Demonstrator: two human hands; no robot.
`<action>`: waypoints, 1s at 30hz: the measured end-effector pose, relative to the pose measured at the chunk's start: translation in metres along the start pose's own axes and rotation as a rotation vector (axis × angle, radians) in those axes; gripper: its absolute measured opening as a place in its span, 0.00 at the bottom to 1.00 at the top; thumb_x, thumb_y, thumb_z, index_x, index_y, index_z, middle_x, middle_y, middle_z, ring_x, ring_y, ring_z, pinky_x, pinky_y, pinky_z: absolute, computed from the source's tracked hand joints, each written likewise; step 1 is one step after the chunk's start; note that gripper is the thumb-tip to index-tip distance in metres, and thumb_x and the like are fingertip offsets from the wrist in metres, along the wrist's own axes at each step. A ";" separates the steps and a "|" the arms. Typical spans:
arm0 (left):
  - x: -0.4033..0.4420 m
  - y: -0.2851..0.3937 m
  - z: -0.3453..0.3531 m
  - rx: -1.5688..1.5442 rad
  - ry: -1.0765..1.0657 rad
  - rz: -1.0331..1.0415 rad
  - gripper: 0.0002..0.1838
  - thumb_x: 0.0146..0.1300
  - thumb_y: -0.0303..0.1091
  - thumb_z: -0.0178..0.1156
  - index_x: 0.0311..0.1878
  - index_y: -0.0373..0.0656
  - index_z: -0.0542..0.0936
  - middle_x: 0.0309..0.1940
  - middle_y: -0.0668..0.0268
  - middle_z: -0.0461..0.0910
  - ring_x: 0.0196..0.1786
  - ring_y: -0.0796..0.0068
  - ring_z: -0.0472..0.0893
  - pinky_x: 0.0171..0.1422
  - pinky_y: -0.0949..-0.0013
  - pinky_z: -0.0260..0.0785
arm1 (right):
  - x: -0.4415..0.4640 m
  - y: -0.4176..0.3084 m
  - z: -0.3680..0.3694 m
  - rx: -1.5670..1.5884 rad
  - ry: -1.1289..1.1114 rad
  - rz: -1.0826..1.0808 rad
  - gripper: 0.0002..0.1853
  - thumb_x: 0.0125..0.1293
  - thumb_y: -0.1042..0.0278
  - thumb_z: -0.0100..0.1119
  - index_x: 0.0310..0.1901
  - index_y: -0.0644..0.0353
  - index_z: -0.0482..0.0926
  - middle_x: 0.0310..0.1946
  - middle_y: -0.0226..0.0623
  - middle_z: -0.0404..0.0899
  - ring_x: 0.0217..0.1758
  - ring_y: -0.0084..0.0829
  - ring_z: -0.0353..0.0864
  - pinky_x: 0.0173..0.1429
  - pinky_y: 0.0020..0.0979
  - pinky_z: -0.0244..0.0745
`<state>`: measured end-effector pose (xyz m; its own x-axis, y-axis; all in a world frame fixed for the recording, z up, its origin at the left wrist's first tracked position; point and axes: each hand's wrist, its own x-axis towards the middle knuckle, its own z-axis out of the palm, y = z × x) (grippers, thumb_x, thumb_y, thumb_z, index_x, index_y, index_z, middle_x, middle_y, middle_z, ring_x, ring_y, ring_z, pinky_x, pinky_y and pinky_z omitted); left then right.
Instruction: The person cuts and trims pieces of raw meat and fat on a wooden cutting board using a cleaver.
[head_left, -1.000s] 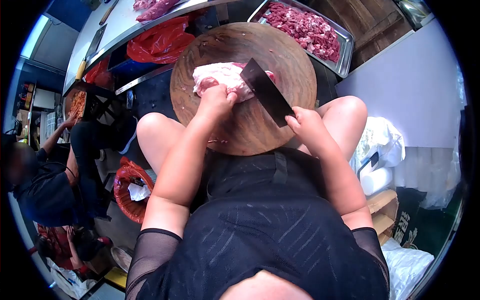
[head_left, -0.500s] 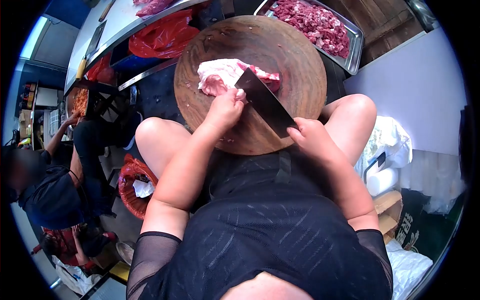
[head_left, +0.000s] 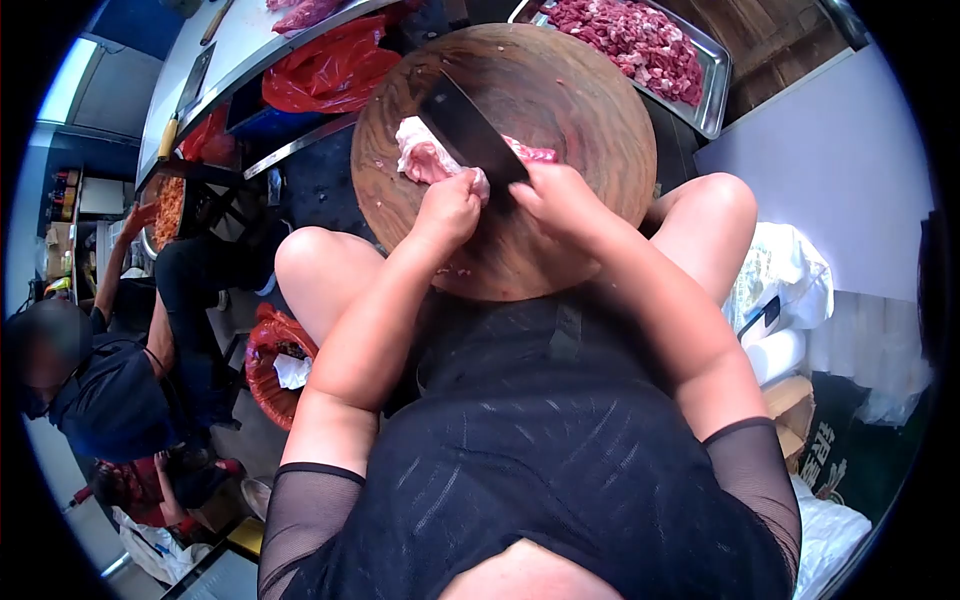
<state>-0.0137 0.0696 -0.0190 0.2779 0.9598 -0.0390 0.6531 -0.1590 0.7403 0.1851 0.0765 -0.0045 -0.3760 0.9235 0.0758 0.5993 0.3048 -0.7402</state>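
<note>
Left hand (head_left: 455, 210) pinching, I hold pink, fat-whitened meat (head_left: 420, 158) on a round, swirl-grained wooden block (head_left: 605, 120); my right hand (head_left: 555, 195) grips a flat, dark cleaver (head_left: 465, 125) over it.

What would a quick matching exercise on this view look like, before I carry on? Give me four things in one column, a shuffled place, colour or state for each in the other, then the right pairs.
Things:
1. Cleaver
2. Large meat piece
3. Chopping block
4. Metal tray

Descriptions:
A. Round and brown
B. Bearing a heap of small cut meat
C. Held by its handle in the right grip
D. Held at its near end by the left grip

Pairs: 1-C, 2-D, 3-A, 4-B
</note>
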 end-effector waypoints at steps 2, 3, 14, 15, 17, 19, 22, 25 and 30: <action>-0.003 0.001 0.001 0.030 0.010 0.024 0.10 0.58 0.23 0.49 0.39 0.41 0.78 0.30 0.51 0.79 0.36 0.57 0.81 0.46 0.61 0.72 | 0.024 -0.016 0.004 0.017 0.027 0.006 0.17 0.62 0.60 0.56 0.42 0.68 0.78 0.34 0.60 0.80 0.41 0.56 0.81 0.47 0.47 0.76; -0.004 -0.007 0.005 0.072 0.037 0.046 0.09 0.60 0.24 0.49 0.39 0.41 0.78 0.28 0.54 0.78 0.34 0.60 0.80 0.42 0.62 0.72 | 0.032 -0.032 -0.001 0.063 0.008 0.078 0.18 0.63 0.60 0.56 0.47 0.68 0.78 0.35 0.60 0.80 0.42 0.55 0.81 0.47 0.45 0.76; -0.026 -0.006 -0.018 -0.998 0.027 -0.485 0.08 0.67 0.27 0.50 0.47 0.43 0.75 0.30 0.67 0.78 0.23 0.82 0.71 0.26 0.75 0.70 | -0.032 -0.020 -0.042 0.213 0.131 0.204 0.16 0.64 0.58 0.56 0.35 0.67 0.77 0.25 0.53 0.80 0.26 0.45 0.83 0.35 0.42 0.76; -0.025 -0.005 -0.018 -0.998 0.025 -0.482 0.08 0.67 0.27 0.50 0.47 0.43 0.75 0.30 0.67 0.78 0.23 0.82 0.71 0.26 0.75 0.70 | -0.050 -0.024 -0.041 0.250 0.043 0.275 0.15 0.64 0.60 0.57 0.36 0.67 0.77 0.24 0.54 0.79 0.26 0.45 0.83 0.35 0.43 0.75; -0.026 0.000 -0.018 -0.986 0.016 -0.502 0.08 0.68 0.28 0.50 0.47 0.42 0.75 0.30 0.68 0.78 0.24 0.82 0.71 0.27 0.75 0.70 | -0.078 -0.050 -0.048 0.269 -0.098 0.438 0.14 0.64 0.62 0.57 0.36 0.68 0.77 0.28 0.56 0.80 0.34 0.54 0.82 0.40 0.45 0.75; -0.026 0.010 -0.018 -0.983 0.031 -0.501 0.07 0.68 0.28 0.51 0.47 0.43 0.75 0.29 0.69 0.77 0.24 0.82 0.71 0.26 0.76 0.68 | -0.092 -0.040 -0.028 0.157 -0.006 0.266 0.14 0.64 0.62 0.57 0.35 0.68 0.76 0.30 0.58 0.80 0.39 0.59 0.79 0.43 0.47 0.74; -0.025 0.003 -0.010 -0.682 -0.036 -0.406 0.10 0.65 0.24 0.47 0.45 0.43 0.75 0.27 0.70 0.76 0.23 0.83 0.72 0.24 0.78 0.65 | -0.083 -0.031 -0.008 0.131 -0.007 0.247 0.13 0.64 0.62 0.57 0.37 0.67 0.76 0.32 0.59 0.79 0.39 0.59 0.79 0.44 0.49 0.74; -0.020 -0.016 0.008 -0.257 0.103 0.077 0.14 0.59 0.19 0.45 0.44 0.40 0.78 0.31 0.70 0.78 0.32 0.74 0.77 0.39 0.72 0.70 | -0.058 -0.030 0.007 0.103 -0.024 0.237 0.14 0.65 0.62 0.56 0.38 0.68 0.76 0.34 0.59 0.79 0.41 0.59 0.79 0.45 0.50 0.74; -0.008 -0.019 -0.001 -0.057 0.123 0.087 0.13 0.58 0.21 0.46 0.40 0.37 0.80 0.32 0.55 0.82 0.37 0.69 0.79 0.46 0.67 0.71 | 0.005 -0.017 0.042 0.118 0.250 -0.005 0.15 0.65 0.63 0.55 0.42 0.68 0.77 0.36 0.62 0.79 0.43 0.59 0.79 0.48 0.51 0.74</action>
<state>-0.0293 0.0649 -0.0320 0.2407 0.9647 0.1070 0.5883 -0.2327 0.7744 0.1437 0.0660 -0.0200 -0.1836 0.9554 0.2313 0.5056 0.2936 -0.8113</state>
